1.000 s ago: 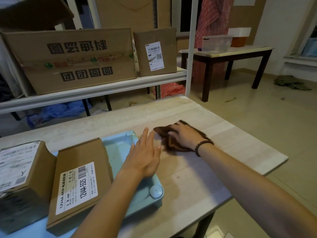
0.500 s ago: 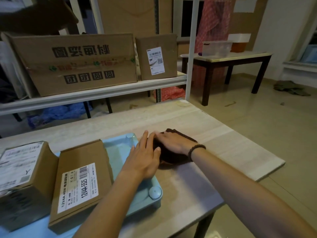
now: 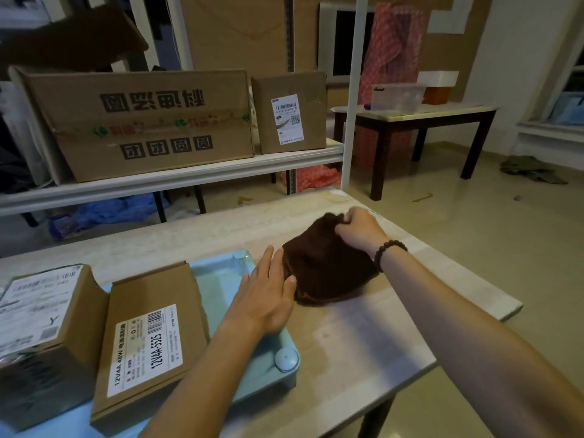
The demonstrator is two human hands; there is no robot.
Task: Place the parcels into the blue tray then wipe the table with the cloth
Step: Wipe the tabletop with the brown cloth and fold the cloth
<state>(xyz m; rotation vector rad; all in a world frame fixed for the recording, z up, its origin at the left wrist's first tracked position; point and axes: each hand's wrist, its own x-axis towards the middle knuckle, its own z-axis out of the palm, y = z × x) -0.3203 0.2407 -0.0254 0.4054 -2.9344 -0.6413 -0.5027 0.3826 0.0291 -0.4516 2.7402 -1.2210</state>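
Flat parcel (image 3: 148, 336) and boxier parcel (image 3: 41, 327), both brown cardboard with white labels, lie side by side in the pale blue tray (image 3: 221, 279); dark brown cloth (image 3: 325, 267) lies crumpled on the light table (image 3: 363, 336) just right of the tray, far edge bunched upward.

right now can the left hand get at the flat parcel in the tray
Probably yes: the left hand lies open beside the flat parcel, holding nothing, with only bare blue tray between them.

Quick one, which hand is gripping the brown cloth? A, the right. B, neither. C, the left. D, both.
A: the right hand curls its fingers round the cloth's far edge, while the left hand lies flat beside it.
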